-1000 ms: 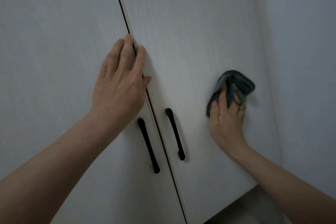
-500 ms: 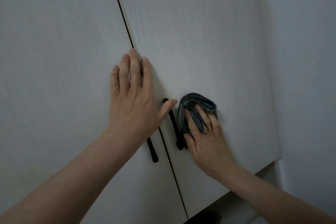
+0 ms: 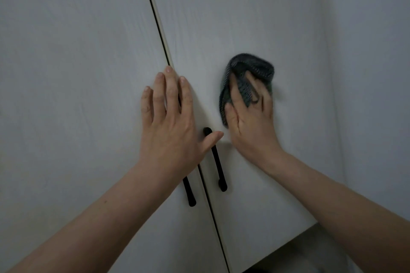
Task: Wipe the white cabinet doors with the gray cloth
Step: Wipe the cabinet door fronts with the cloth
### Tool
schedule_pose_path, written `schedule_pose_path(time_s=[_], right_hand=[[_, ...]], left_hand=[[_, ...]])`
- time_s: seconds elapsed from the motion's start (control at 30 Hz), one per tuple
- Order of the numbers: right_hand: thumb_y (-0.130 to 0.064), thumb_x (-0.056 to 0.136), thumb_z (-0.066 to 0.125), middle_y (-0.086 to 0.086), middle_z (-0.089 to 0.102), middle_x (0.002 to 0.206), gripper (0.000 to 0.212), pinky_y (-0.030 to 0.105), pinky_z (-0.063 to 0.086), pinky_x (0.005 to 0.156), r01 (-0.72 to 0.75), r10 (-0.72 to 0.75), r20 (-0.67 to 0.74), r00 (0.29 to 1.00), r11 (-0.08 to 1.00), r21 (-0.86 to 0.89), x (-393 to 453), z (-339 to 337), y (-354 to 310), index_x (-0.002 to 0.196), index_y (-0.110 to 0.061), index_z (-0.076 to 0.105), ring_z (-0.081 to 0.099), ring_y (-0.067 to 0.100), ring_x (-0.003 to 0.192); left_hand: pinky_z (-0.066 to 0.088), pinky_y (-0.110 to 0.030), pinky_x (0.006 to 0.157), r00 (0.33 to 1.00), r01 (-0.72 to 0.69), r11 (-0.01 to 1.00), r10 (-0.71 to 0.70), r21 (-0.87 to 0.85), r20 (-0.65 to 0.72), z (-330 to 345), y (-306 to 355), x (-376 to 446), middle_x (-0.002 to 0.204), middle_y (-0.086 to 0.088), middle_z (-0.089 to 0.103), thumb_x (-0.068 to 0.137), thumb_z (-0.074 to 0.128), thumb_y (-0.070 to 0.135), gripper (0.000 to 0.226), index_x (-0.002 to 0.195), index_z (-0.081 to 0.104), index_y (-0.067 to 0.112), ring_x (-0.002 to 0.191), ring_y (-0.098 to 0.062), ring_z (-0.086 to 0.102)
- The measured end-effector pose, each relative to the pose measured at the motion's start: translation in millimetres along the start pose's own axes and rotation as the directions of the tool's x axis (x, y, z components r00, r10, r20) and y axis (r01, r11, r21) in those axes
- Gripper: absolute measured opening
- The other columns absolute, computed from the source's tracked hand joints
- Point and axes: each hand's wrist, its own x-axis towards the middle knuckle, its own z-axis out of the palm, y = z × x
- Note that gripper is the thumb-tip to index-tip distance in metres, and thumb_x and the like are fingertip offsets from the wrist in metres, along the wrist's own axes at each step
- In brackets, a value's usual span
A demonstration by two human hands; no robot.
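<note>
The cloth [image 3: 247, 80], bunched under the right hand [image 3: 250, 122] whose fingers curl into it, presses on the right door [image 3: 255, 17] above its handle [image 3: 216, 159], while the left hand [image 3: 170, 122] lies flat, fingers straight, across the seam; wiping looks midway, left door [image 3: 73, 73] apparently pending.

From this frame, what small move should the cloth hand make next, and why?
Probably sweep the gray cloth rightward across the right door. The right hand presses it near the black handle, with bare panel beyond, while the left hand lies flat over the seam.
</note>
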Motion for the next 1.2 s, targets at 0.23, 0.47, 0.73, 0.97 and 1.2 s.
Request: schedule_pose_path(time_s=[0.23, 0.47, 0.73, 0.97, 1.2], right_hand=[[-0.048, 0.103, 0.021, 0.008, 0.018, 0.16, 0.056, 0.041, 0.013, 0.121, 0.245, -0.227, 0.146, 0.963, 0.963, -0.114, -60, 6, 24, 0.155, -0.03, 0.017, 0.025, 0.034, 0.143], [-0.042, 0.101, 0.027, 0.017, 0.017, 0.16, 0.06, 0.046, 0.016, 0.122, 0.001, 0.0, 0.016, 1.0, 0.999, -0.034, -11, -7, 85, 0.155, -0.016, 0.02, 0.014, 0.034, 0.148], [-0.04, 0.1, 0.013, 0.024, 0.018, 0.158, 0.063, 0.033, -0.003, 0.12, -0.286, 0.283, -0.068, 0.957, 0.958, -0.03, 11, -7, 113, 0.156, -0.012, 0.01, 0.009, 0.028, 0.15], [-0.04, 0.102, 0.02, 0.014, 0.007, 0.162, 0.058, 0.043, 0.004, 0.122, -0.121, 0.121, 0.071, 0.99, 0.993, -0.012, -56, 7, 23, 0.156, -0.022, 0.009, 0.006, 0.031, 0.148], [-0.046, 0.101, 0.024, 0.004, 0.006, 0.162, 0.059, 0.042, 0.011, 0.119, 0.03, -0.021, 0.143, 0.99, 0.998, -0.06, -81, 5, 42, 0.155, -0.03, 0.006, 0.013, 0.031, 0.143]], left_hand=[[0.007, -0.054, 0.12, 1.0, 0.001, 1.0, -0.001, 0.008, 0.008, -3, 0, 0, 0.159, -0.027, 0.003, 0.079, 0.039, 0.08, 0.114, 0.153, 0.012, -0.002, 0.148, -0.04, 0.001], [0.006, -0.055, 0.12, 1.0, 0.011, 1.0, -0.011, 0.002, 0.021, -4, 2, 1, 0.159, -0.027, 0.001, 0.077, 0.044, 0.078, 0.115, 0.153, 0.012, -0.003, 0.148, -0.04, 0.0], [0.004, -0.057, 0.119, 1.0, 0.024, 1.0, -0.023, -0.008, 0.018, 2, 6, 3, 0.158, -0.03, 0.001, 0.077, 0.048, 0.073, 0.114, 0.151, 0.012, -0.006, 0.147, -0.043, -0.002], [0.003, -0.057, 0.119, 1.0, 0.027, 1.0, -0.027, 0.004, 0.013, 1, 6, 3, 0.158, -0.03, 0.002, 0.077, 0.049, 0.071, 0.113, 0.151, 0.013, -0.006, 0.147, -0.043, -0.001], [0.005, -0.056, 0.119, 0.999, 0.035, 0.999, -0.035, -0.014, -0.001, 1, 9, 1, 0.158, -0.03, 0.002, 0.078, 0.052, 0.067, 0.11, 0.151, 0.014, -0.005, 0.147, -0.042, -0.001]])
